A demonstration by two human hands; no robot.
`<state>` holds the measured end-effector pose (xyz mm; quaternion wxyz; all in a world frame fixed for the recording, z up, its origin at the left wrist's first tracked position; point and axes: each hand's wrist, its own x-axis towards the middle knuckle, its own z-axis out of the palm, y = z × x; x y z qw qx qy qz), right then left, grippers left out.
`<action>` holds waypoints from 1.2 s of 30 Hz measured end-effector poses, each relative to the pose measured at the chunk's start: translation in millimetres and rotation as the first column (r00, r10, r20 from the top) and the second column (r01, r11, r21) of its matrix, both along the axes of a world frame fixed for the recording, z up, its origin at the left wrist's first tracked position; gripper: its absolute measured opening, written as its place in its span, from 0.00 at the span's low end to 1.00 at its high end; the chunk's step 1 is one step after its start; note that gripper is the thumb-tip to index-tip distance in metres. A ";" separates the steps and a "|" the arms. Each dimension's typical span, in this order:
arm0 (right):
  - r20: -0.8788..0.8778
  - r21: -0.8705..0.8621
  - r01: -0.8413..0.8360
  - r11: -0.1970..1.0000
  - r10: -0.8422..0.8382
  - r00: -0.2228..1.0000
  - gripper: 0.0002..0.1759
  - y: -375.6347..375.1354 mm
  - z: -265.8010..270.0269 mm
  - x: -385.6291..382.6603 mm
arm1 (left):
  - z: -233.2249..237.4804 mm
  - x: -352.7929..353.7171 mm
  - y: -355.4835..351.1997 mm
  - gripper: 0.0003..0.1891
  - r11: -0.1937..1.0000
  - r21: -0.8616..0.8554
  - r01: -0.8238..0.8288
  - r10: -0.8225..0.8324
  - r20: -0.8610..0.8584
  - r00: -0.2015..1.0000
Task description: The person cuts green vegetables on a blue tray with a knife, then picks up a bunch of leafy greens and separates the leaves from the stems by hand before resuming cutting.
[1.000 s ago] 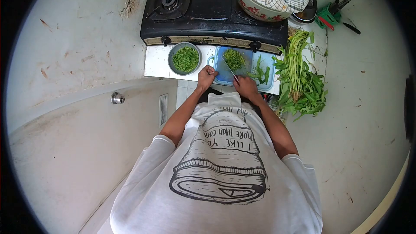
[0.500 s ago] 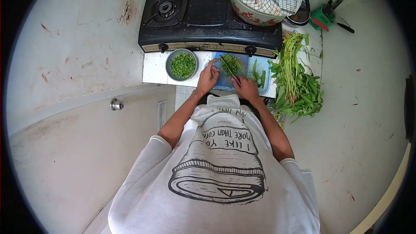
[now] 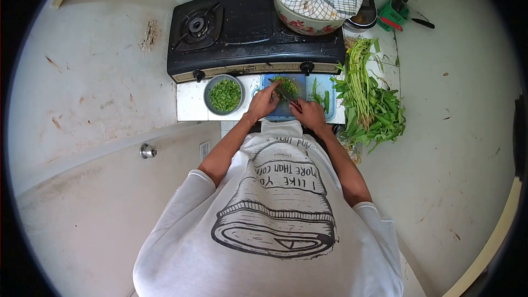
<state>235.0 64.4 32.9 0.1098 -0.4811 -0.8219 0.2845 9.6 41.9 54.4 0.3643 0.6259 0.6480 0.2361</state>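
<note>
My right hand [image 3: 309,114] is wrapped round the dark handle of a knife [image 3: 287,94], whose blade slants up and left over chopped greens [image 3: 288,85] on a blue cutting board [image 3: 330,85]. On the board's left side, my left hand [image 3: 264,102] has its index finger stretched out against the blade near its tip, the other fingers partly curled. A few longer green pieces [image 3: 319,96] lie on the board's right part. Left of the board, a grey bowl [image 3: 207,101] holds finely chopped greens.
Behind the board stands a black two-burner stove [image 3: 236,27] with a cloth-covered floral pot [image 3: 311,19]. Leafy stems [image 3: 366,91] lie at the right. Further back are a small dark pot [image 3: 363,19] and a green basket [image 3: 391,16] with utensils. A door knob [image 3: 147,151] is at left.
The view has shifted, so the stove and board sit further left in it. My left index finger has come onto the blade near the tip, and the knife lies slightly flatter.
</note>
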 end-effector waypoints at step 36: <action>-0.128 -0.432 0.837 0.335 -0.942 0.311 0.27 -169.8 4.9 109.2 | -39.1 93.3 105.7 0.21 0.724 0.138 0.676 -0.640 -0.230 0.733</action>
